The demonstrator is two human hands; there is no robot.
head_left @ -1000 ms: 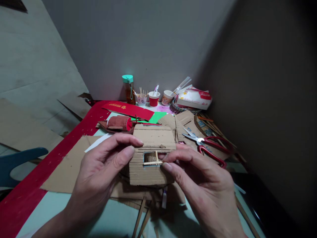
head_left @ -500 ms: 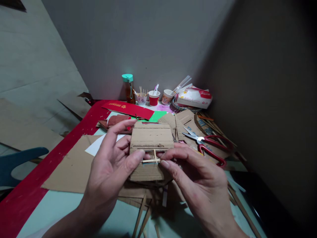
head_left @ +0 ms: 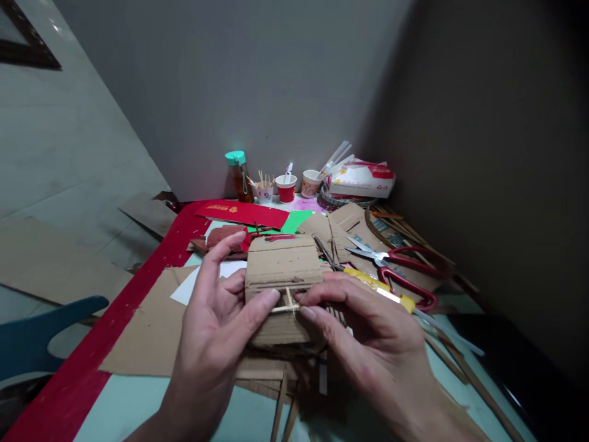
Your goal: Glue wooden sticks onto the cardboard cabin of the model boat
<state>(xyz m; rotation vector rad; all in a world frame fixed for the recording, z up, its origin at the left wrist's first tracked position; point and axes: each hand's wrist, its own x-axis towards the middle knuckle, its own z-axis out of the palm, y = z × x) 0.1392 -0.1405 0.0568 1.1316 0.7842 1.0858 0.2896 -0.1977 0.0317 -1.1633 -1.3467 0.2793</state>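
Observation:
A small cardboard box-like model [head_left: 283, 261] with an opening in its front is held up between my hands. My left hand [head_left: 225, 325] is wrapped round its left side, the thumb pressing at the opening's lower left. At the opening, thin wooden sticks [head_left: 289, 299] form a T shape, one upright and one along the lower edge. My right hand [head_left: 363, 331] is closed in a pinch at the right end of these sticks. The pinching fingertips partly hide that end. Red-handled scissors [head_left: 391, 261] lie open beyond my right hand.
A yellow-handled tool [head_left: 377, 285] lies by the scissors. Behind stand a bottle [head_left: 239, 178], a cup of wooden sticks [head_left: 264, 193], a red cup [head_left: 286, 189], another paper cup [head_left: 311, 184] and a tissue pack [head_left: 361, 181]. A cardboard sheet [head_left: 142, 331] covers the left side.
The view has shifted slightly, showing more of the yellow-handled tool. My left thumb has slid a little right along the lower stick; the right hand keeps its pinch.

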